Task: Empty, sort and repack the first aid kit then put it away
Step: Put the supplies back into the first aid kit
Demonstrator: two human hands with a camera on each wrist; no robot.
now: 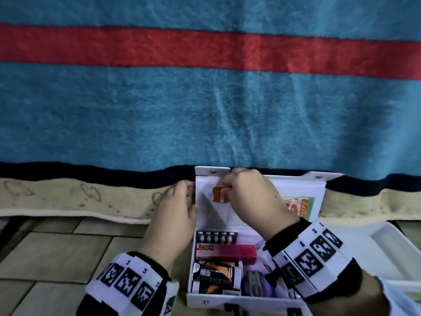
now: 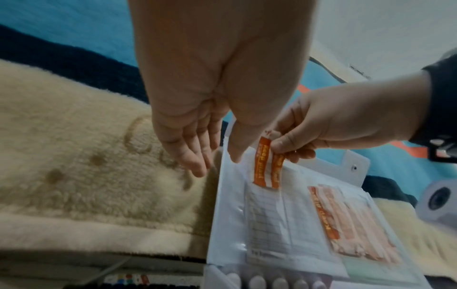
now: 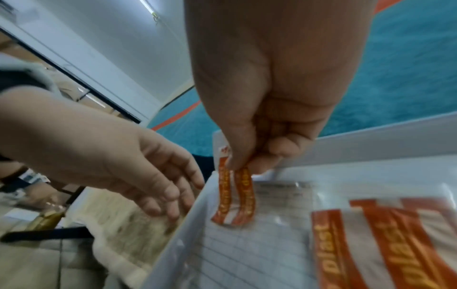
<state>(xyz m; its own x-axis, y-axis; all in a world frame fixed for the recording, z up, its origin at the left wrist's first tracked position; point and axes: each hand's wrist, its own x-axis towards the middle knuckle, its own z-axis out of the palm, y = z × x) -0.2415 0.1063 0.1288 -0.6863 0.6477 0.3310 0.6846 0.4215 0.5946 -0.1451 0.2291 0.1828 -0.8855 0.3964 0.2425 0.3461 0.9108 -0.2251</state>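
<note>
Head view: white first aid kit (image 1: 246,299) lies open on tiled floor (image 1: 57,254), lid (image 1: 316,190) propped vs the bed's edge, blue/red blanket (image 1: 205,106) behind. Base holds a blister strip (image 1: 216,236), pink Bacidin box (image 1: 225,250), dark bottles (image 1: 215,278); right forearm covers the base's right part. White tray (image 1: 391,247) lies to the right, cut off by frame edge.

Right hand (image 1: 255,195) pinches two orange-and-white plaster strips (image 1: 219,194) by their top, thumb + forefinger, other fingers curled. Head view shows only a scrap of them; wrist views show both strips (image 3: 233,197) hanging over the lid's clear pocket w/ a lined paper (image 3: 247,254) inside.

Left hand (image 1: 175,213) at the lid's left edge, fingers straight, relaxed, holding nothing; left wrist view shows the thumb (image 2: 237,144) on the lid's inner face, fingers behind the edge.

More plasters (image 2: 353,224) sit in the pocket's right half, mostly hidden in head view. Print blurred; "plast" legible only in right wrist view.
</note>
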